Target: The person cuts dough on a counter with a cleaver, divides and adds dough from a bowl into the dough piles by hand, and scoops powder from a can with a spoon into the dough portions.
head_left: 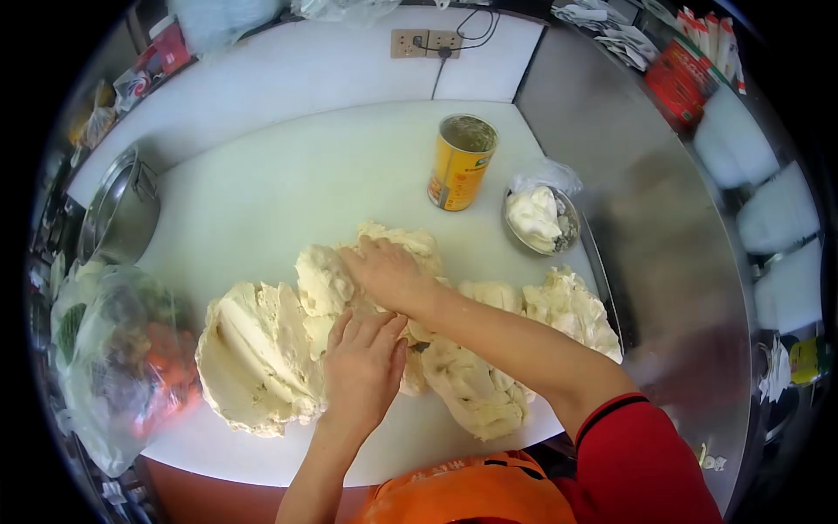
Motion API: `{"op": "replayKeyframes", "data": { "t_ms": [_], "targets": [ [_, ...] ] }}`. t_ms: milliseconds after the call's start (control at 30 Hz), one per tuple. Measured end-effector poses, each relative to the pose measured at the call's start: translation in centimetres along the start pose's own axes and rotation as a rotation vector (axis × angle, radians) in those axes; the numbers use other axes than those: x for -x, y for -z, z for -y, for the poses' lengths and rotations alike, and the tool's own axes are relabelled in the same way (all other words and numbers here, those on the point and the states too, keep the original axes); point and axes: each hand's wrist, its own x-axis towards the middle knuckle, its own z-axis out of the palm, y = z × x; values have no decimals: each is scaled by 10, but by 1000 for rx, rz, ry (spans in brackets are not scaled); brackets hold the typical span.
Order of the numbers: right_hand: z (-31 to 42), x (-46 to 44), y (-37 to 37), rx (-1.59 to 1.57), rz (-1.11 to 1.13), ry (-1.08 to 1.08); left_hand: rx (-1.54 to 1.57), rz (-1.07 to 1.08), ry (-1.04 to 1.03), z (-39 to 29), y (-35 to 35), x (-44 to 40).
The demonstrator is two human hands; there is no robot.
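Orange apron (463, 493), one, nearest me, with one red sleeve (650, 454). Two bare hands on dough. Left hand (365, 358): fingers loosely spread, laid on the near side of the pile. Right hand (384, 272): reached across beyond it, fingers bent down onto a small lump (323, 281); couldn't tell whether they pinched any. Pale dough (262, 358) sat mid-counter, on the white countertop (271, 183), both sides of the hands.

Progress: looked partway to me. Dough was out and in chunks; surfaces torn and rough, seams unjoined, so the working seemed unfinished. At least five chunks, including one big slab at left; edges merged under the hands, exact count unclear.

Around it: one clear plastic bag (113, 358) at left, orange and green contents uncounted. One metal bowl (572, 232) at right, white paste (532, 216) inside. One steel pot (131, 218), far left. One yellow tin can (456, 179), open-topped, upright. Back wall: two socket plates (405, 44).
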Motion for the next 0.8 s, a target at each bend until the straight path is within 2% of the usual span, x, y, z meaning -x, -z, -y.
{"op": "replayKeyframes", "data": {
  "t_ms": [100,200,333,533,600,700,800],
  "targets": [
    [16,23,11,24,-61,62,445,-57,197,-41,24,-11],
    [22,41,16,54,-8,67,390,25,-26,-55,15,-15],
    [21,62,5,214,-3,79,433,161,-25,-81,-2,-9],
    [-3,94,12,220,21,9,478,197,-39,-113,-23,-13],
    [-15,102,17,200,3,65,499,244,-5,-124,-28,-16],
    [-31,114,25,220,-91,97,473,205,-98,-141,-30,-18],
    [-48,125,34,306,-232,93,522,115,-53,-140,-35,-16]
  ]
}}
